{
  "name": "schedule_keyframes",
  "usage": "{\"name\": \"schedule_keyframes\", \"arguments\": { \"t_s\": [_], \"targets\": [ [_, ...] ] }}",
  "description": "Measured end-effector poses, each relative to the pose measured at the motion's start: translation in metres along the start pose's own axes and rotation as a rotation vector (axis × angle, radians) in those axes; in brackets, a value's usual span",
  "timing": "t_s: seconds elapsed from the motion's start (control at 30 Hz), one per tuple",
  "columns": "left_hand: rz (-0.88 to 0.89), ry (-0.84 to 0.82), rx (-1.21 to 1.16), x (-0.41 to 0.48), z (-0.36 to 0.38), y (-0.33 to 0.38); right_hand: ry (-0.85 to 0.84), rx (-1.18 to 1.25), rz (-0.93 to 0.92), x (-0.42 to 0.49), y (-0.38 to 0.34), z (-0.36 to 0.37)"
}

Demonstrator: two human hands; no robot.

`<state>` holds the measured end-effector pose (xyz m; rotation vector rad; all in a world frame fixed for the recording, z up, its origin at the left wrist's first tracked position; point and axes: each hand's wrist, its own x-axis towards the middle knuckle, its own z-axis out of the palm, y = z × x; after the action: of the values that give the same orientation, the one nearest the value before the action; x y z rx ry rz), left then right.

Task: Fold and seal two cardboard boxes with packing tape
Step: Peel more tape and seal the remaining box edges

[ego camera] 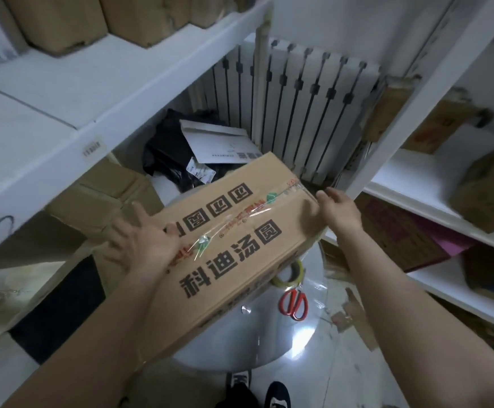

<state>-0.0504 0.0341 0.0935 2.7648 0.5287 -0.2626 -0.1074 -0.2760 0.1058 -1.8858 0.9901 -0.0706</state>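
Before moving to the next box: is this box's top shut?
Shut: the box flaps lie flat and clear tape runs along their seam.

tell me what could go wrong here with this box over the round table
1. The box is tilted and overhangs the table. The left hand and right hand only touch it with open fingers, so it might slip off.
2. The tape roll and scissors lie right by the box, and turning it could knock them to the floor.
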Motion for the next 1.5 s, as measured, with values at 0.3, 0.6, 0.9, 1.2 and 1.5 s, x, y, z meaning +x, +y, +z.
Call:
{"name": "schedule_keyframes", "arguments": {
  "t_s": [0.3, 0.6, 0.9, 1.2, 1.5],
  "targets": [
    [-0.334, -0.004, -0.263, -0.001, -0.011, -0.048, -0.284, -0.015, 0.017, -0.015, 0.002, 0.007],
    [-0.178, 0.065, -0.102, 0.027, -0.048, -0.038, -0.179, 0.088, -0.092, -0.05, -0.005, -0.013],
    [0.021, 0.069, 0.048, 0.063, -0.059, -0.026, -0.13, 0.173, -0.016, -0.078, 0.02, -0.013],
    [0.164, -0.015, 0.093, 0.082, -0.045, 0.005, -0.094, 0.065, 0.123, -0.086, 0.044, -0.007],
    [0.112, -0.016, 0.029, 0.069, -0.059, 0.003, -0.112, 0.011, 0.08, -0.081, 0.035, 0.003]
  ]
}}
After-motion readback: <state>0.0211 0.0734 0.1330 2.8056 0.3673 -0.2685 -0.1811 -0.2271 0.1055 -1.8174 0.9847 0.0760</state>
